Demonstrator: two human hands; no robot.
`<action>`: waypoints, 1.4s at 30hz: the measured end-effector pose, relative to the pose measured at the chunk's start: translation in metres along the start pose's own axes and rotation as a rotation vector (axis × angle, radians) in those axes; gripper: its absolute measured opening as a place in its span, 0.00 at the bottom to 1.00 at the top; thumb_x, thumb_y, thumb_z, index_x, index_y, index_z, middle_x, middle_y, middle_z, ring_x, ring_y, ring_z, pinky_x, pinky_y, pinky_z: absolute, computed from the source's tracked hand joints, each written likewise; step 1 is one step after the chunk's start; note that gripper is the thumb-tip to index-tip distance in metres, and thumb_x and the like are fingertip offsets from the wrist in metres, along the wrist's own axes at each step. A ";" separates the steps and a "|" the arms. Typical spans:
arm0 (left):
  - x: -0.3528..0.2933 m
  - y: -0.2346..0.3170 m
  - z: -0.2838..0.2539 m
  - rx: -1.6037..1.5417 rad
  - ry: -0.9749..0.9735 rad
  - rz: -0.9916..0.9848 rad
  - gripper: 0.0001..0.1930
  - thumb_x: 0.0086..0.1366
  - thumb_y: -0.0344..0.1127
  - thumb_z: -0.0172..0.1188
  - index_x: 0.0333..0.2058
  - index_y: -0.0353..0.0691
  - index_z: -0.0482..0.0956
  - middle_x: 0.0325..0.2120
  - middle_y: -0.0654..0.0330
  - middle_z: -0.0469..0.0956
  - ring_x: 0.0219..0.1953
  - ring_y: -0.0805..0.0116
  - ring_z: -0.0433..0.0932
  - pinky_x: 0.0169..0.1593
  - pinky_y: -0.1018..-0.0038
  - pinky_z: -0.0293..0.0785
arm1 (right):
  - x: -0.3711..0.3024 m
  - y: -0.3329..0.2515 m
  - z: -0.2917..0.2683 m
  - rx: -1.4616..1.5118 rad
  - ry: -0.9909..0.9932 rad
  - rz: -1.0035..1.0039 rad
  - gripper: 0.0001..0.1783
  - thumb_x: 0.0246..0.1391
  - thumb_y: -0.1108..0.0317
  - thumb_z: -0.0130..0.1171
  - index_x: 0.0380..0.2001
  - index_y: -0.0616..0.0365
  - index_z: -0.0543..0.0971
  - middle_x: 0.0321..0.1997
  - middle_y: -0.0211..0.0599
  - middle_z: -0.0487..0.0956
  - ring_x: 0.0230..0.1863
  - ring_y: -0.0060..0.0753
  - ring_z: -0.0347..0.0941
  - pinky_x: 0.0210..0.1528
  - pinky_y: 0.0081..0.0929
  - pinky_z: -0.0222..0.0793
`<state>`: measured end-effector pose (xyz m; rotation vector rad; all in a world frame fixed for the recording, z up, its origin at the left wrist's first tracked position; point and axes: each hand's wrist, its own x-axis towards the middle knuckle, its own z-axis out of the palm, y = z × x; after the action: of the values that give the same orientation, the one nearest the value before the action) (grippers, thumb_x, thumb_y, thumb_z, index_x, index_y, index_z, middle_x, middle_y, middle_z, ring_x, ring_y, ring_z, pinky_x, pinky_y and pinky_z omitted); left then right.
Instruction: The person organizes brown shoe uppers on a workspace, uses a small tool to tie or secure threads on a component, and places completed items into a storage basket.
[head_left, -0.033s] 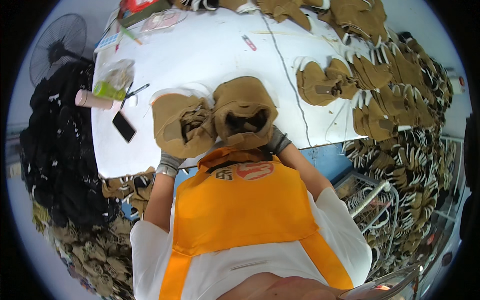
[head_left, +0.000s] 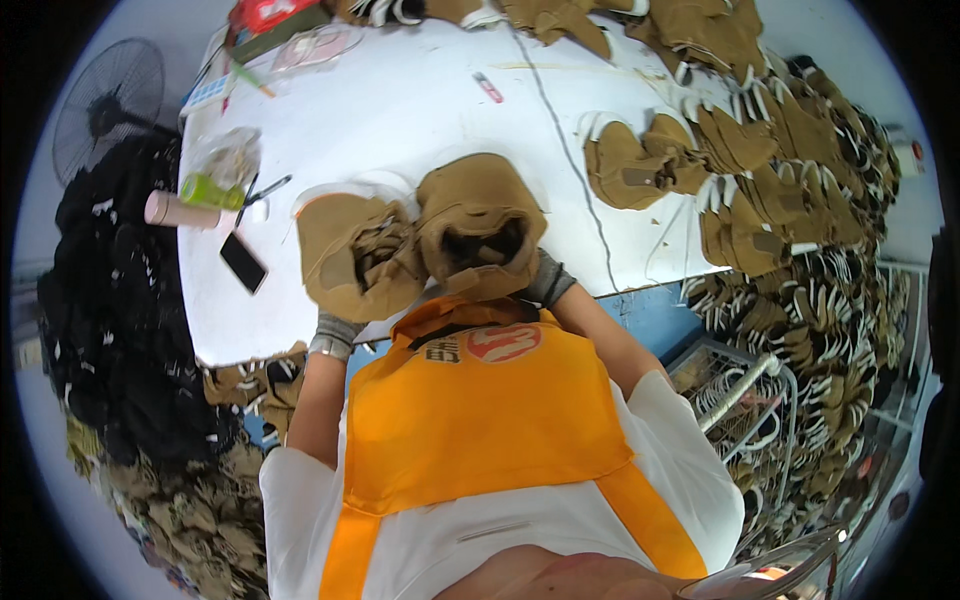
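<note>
Both gloved arms bend up to the tabletop (head_left: pixel 420 110) edge. The left hand (head_left: pixel 335 325) lies under one tan upper (head_left: pixel 355 260), the right hand (head_left: pixel 545 280) behind another upper (head_left: pixel 480 225). Neither grip can be told, fingers hidden.

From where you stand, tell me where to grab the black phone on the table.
Take the black phone by its two long edges, coming straight down from above. It lies flat and slanted on the white table, apart from the pink tube and tan shoe upper, so both edges look free.

White worktable (head_left: pixel 420 100); black phone (head_left: pixel 243 262) at left edge; tan shoe uppers (head_left: pixel 640 165) right of phone; red pen (head_left: pixel 488 87) beyond.
</note>
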<state>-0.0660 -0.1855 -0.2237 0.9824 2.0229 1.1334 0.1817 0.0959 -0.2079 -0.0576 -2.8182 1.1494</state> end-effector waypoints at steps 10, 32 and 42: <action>0.086 -0.016 0.004 -0.971 -0.199 -0.131 0.35 0.66 0.61 0.37 0.66 0.51 0.47 0.65 0.59 0.54 0.66 0.56 0.52 0.67 0.56 0.49 | 0.059 0.063 -0.042 -0.139 -0.270 0.142 0.53 0.37 0.32 0.64 0.66 0.34 0.58 0.71 0.25 0.55 0.71 0.41 0.45 0.72 0.37 0.39; 0.292 0.051 -0.035 -1.300 0.185 -0.628 0.29 0.67 0.62 0.40 0.59 0.51 0.61 0.57 0.56 0.66 0.58 0.53 0.66 0.57 0.48 0.65 | 0.208 0.120 -0.139 1.550 0.567 1.088 0.30 0.60 0.37 0.43 0.53 0.47 0.66 0.51 0.37 0.71 0.54 0.44 0.69 0.54 0.59 0.64; 0.201 0.084 -0.014 -0.807 0.453 -0.148 0.48 0.60 0.66 0.53 0.67 0.40 0.46 0.65 0.55 0.52 0.66 0.59 0.54 0.66 0.68 0.49 | 0.132 0.101 -0.084 1.537 0.461 1.037 0.22 0.62 0.52 0.49 0.53 0.53 0.69 0.59 0.35 0.71 0.55 0.38 0.70 0.53 0.38 0.68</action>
<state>-0.1595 0.0055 -0.1739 0.1714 1.6313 1.9788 0.0591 0.2356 -0.2085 -1.4056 -0.8137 2.5587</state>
